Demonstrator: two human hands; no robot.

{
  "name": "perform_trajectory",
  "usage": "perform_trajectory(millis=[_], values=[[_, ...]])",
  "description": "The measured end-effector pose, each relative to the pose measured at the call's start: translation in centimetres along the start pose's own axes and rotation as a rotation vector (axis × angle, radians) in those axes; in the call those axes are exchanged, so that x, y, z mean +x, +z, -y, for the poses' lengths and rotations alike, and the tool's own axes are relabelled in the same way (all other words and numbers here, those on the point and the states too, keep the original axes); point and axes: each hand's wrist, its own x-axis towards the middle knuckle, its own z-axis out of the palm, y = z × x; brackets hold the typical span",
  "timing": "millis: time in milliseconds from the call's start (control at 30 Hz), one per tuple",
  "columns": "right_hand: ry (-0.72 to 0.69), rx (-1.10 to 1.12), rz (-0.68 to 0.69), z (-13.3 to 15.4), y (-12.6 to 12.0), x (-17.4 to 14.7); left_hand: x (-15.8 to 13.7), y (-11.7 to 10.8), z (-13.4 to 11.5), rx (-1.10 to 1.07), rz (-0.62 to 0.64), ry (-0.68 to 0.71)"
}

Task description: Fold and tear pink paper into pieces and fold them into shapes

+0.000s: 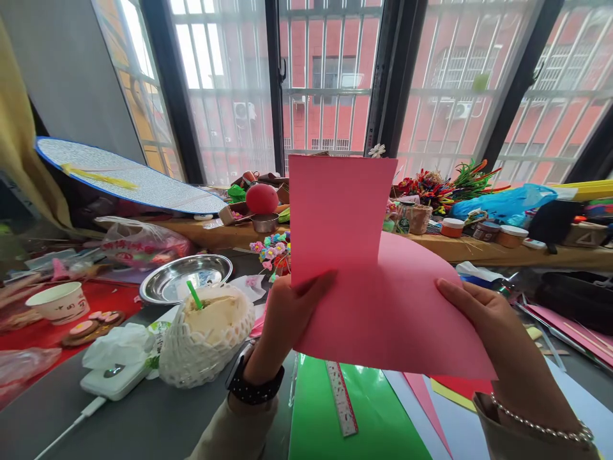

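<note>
Both hands hold up pink paper (342, 217) above the table. Its upper left is a straight-edged upright panel, and its right part has a curved outer edge. Whether this is one bent sheet or two pieces, I cannot tell. My left hand (290, 313) pinches the lower left edge, thumb on the near face. On the right edge, my right hand (472, 306) grips with the thumb in front and the other fingers mostly behind. Below the paper lie a green sheet (311, 415) and a patterned ruler (341, 399) on top of it.
Left of my hands stand a coconut in white foam netting (205, 345) with a green straw, a metal bowl (186, 278), a paper cup (58, 303) and a white charger (115, 380). Craft supplies and jars (511, 236) line the wooden ledge (479, 255) under the windows.
</note>
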Motion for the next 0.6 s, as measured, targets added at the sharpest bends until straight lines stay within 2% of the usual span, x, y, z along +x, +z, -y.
perform_trajectory(millis=[133,333,600], values=[[-0.071,0.007,-0.045,-0.6,0.0,0.2,0.0,0.2,0.1,0.060,-0.068,0.012],[-0.113,0.020,-0.023,-0.9,0.0,0.2,-0.2,0.1,0.1,0.074,-0.083,0.017],[-0.063,0.029,0.187,-0.8,-0.6,0.8,0.1,-1.0,-0.2,0.073,0.068,0.014]])
